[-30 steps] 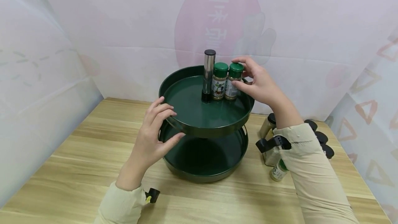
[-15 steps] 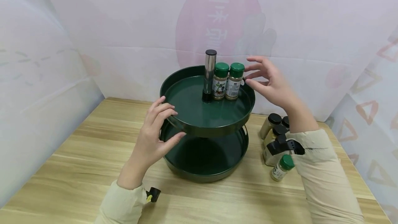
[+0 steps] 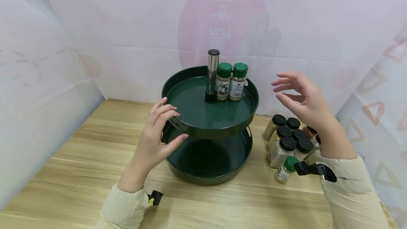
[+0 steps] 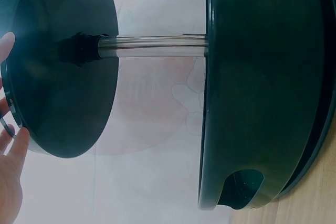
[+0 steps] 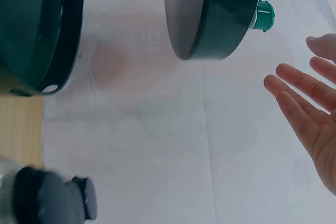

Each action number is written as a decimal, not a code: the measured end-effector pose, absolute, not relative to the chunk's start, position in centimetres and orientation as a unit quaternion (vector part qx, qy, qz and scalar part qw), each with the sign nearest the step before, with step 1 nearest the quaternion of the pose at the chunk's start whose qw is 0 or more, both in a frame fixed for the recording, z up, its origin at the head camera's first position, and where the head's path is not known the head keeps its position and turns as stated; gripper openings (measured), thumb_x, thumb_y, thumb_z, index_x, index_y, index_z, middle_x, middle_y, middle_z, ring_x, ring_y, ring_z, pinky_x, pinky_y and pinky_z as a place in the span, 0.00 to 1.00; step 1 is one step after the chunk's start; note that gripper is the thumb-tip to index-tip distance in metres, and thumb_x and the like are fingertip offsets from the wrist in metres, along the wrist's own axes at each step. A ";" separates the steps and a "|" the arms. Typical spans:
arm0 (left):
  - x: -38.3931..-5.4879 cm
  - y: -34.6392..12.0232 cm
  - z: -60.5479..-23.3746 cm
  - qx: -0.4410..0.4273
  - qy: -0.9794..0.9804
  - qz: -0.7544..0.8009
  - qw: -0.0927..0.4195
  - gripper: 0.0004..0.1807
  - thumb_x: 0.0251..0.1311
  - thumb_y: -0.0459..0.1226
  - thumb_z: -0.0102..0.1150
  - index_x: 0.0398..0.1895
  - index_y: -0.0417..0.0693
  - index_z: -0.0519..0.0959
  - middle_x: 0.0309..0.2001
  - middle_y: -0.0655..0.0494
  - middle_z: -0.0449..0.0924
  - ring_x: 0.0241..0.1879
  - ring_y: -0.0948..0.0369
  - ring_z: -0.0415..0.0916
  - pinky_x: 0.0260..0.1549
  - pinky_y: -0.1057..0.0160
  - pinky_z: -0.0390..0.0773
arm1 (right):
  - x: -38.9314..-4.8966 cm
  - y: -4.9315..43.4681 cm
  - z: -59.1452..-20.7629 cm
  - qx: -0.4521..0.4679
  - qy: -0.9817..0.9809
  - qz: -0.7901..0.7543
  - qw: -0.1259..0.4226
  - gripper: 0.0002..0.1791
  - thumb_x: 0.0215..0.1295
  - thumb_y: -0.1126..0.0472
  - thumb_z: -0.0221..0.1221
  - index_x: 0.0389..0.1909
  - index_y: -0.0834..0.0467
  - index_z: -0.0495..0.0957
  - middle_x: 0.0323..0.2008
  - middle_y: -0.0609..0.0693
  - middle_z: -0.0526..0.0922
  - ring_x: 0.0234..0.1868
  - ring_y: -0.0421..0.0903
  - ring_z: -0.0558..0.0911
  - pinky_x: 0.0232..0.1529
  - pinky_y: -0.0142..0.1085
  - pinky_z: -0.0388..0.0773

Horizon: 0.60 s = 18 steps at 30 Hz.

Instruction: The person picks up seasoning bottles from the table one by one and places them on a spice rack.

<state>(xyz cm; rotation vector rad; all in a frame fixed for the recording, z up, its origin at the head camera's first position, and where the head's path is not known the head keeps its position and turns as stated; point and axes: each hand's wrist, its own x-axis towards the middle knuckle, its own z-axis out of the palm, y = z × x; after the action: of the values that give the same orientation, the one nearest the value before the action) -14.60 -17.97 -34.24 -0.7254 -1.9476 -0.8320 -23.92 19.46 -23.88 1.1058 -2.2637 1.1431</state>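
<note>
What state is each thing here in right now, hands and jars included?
Left hand: fingers curled on the upper tray's rim.
Right hand: open, in the air, holding nothing.
Upper tray: level on its post.
Two green-capped jars: upright, capped, on the upper tray.
Lower tray: holds nothing visible.
Black-capped jars: upright, capped, on the table.

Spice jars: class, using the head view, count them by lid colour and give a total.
Green-lidded spice jars: 3 (2 on the upper tray, 1 on the table)
Black-lidded spice jars: 6 in plain sight; others are partly hidden behind the right wrist
Total: at least 9
</note>
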 end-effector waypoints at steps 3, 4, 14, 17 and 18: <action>-14.6 -18.0 -34.2 -0.292 -0.783 -0.333 0.436 0.30 0.65 0.54 0.60 0.52 0.34 0.75 0.56 0.40 0.75 0.68 0.35 0.62 0.76 0.58 0.59 | -23.1 20.3 -24.7 0.400 -0.799 0.406 0.192 0.32 0.58 0.83 0.58 0.64 0.64 0.70 0.52 0.46 0.83 0.51 0.34 0.83 0.50 0.20 0.79; -14.6 -18.0 -34.2 -0.291 -0.784 -0.333 0.436 0.30 0.65 0.54 0.60 0.52 0.34 0.75 0.56 0.40 0.75 0.68 0.35 0.62 0.76 0.58 0.59 | -22.8 20.7 -25.1 0.404 -0.798 0.403 0.193 0.32 0.57 0.83 0.59 0.64 0.64 0.70 0.52 0.47 0.83 0.51 0.34 0.83 0.51 0.20 0.79; -14.6 -18.0 -34.3 -0.288 -0.786 -0.333 0.434 0.30 0.65 0.54 0.60 0.52 0.35 0.76 0.56 0.40 0.75 0.68 0.35 0.62 0.76 0.57 0.59 | -20.3 23.4 -28.9 0.379 -0.833 0.366 0.171 0.34 0.55 0.79 0.64 0.64 0.58 0.71 0.52 0.44 0.82 0.54 0.31 0.80 0.54 0.17 0.75; -14.7 -18.0 -34.3 -0.289 -0.784 -0.333 0.436 0.30 0.65 0.54 0.60 0.51 0.34 0.76 0.56 0.40 0.76 0.68 0.35 0.62 0.76 0.57 0.59 | -19.8 24.0 -30.0 0.367 -0.839 0.360 0.178 0.33 0.56 0.78 0.64 0.63 0.57 0.72 0.50 0.39 0.82 0.52 0.29 0.80 0.53 0.16 0.74; -14.7 -17.9 -34.3 -0.290 -0.784 -0.333 0.436 0.30 0.65 0.54 0.60 0.51 0.34 0.76 0.56 0.40 0.76 0.68 0.35 0.62 0.76 0.57 0.59 | -19.6 24.2 -30.3 0.366 -0.839 0.358 0.182 0.33 0.55 0.79 0.65 0.63 0.58 0.73 0.50 0.36 0.82 0.52 0.28 0.81 0.53 0.15 0.75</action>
<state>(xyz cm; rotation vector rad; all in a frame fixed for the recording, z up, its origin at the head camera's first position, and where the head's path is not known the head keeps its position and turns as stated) -14.68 -17.94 -34.29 -0.7203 -1.9505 -0.8292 -19.60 24.22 -30.31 1.0331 -2.3695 1.0105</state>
